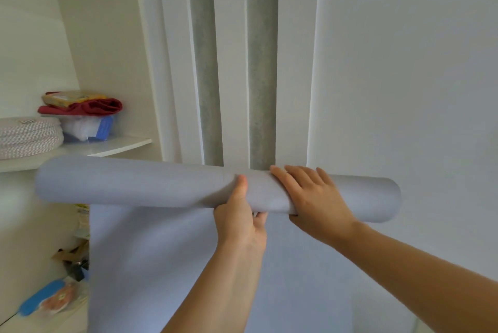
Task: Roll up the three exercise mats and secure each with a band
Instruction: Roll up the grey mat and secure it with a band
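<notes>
A light blue-grey exercise mat is held up in the air, its upper part rolled into a long horizontal tube and its unrolled part hanging down below. My left hand grips the roll near its middle from underneath, thumb up on the front. Just to the right, my right hand lies over the top of the roll with fingers curled round it. No band is in view. No other mat is in view.
White curtains and grey-green wall strips hang straight ahead. At left, a white shelf carries a coiled rope, a plastic box and red cloth. Clutter and a blue object lie lower left.
</notes>
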A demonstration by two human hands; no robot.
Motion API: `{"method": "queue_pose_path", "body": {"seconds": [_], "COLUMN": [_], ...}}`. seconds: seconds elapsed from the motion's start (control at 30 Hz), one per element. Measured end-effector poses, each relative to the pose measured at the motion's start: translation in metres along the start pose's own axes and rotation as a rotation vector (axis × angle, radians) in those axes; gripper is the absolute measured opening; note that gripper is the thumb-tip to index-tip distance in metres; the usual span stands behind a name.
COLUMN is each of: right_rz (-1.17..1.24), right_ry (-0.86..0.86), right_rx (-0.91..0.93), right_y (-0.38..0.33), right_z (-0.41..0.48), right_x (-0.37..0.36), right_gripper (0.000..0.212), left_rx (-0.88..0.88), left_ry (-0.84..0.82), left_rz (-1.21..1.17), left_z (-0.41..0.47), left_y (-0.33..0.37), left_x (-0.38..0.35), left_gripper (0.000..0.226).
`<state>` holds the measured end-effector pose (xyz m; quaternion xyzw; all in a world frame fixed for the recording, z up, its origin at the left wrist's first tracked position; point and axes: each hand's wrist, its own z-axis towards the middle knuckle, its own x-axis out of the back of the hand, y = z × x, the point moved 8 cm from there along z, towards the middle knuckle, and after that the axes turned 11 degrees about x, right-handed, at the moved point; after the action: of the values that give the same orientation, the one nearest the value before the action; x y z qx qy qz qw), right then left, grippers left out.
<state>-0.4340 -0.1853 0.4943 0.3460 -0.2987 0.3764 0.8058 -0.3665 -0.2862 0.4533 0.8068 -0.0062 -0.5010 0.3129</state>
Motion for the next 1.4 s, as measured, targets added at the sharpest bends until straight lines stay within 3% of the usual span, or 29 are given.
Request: {"method": "queue_pose_path", "body": {"seconds": [0.17, 0.3, 0.5, 0.67, 0.9, 1.0, 1.13, 1.27, 1.4], "right_rz": [0.013, -0.064, -0.026, 0.192, 0.685, 0.661, 0.479, 0.253, 0.041], "right_ry": [0.157, -0.064, -0.342, -0.455, -0.645, -0.59, -0.455, -0.269, -0.074], "right_rx": [-0.053, 0.056, 0.173, 0.102, -0.04, -0.014, 0.026, 0.028, 0.05], "right_y": [0.005, -0.004, -0.004, -0.006, -0.011, -0.013, -0.014, -0.014, -0.033], "right_z": [0.002, 0.015, 0.022, 0.03, 0.041, 0.05, 0.054, 0.055, 0.04], "right_x": [0.012, 0.008, 0.023, 0.03, 0.023, 0.031, 0.038, 0.038, 0.017], "right_gripper": [0.067, 0.079, 0.076, 0.091, 0.063, 0.048, 0.046, 0.048, 0.05], "left_rx": [-0.021, -0.015, 0.05, 0.047, 0.037, 0.018, 0.002, -0.046, -0.012], "left_ry": [0.003, -0.061, -0.182, -0.257, -0.344, -0.39, -0.39, -0.184, 0.01], "left_rz": [-0.032, -0.056, -0.031, -0.011, 0.081, 0.087, 0.206, 0.257, 0.175], "left_z": [0.001, 0.009, 0.008, 0.005, -0.002, 0.0, 0.004, 0.006, 0.004], "left_y": [0.005, 0.015, 0.005, -0.003, -0.012, -0.009, 0.001, 0.003, -0.008], "left_x": [-0.008, -0.005, -0.007, -0.017, -0.021, -0.024, -0.027, -0.018, -0.003], "left_gripper": [0.035, 0.039, 0.039, 0.047, 0.05, 0.063, 0.071, 0.047, 0.039]}}
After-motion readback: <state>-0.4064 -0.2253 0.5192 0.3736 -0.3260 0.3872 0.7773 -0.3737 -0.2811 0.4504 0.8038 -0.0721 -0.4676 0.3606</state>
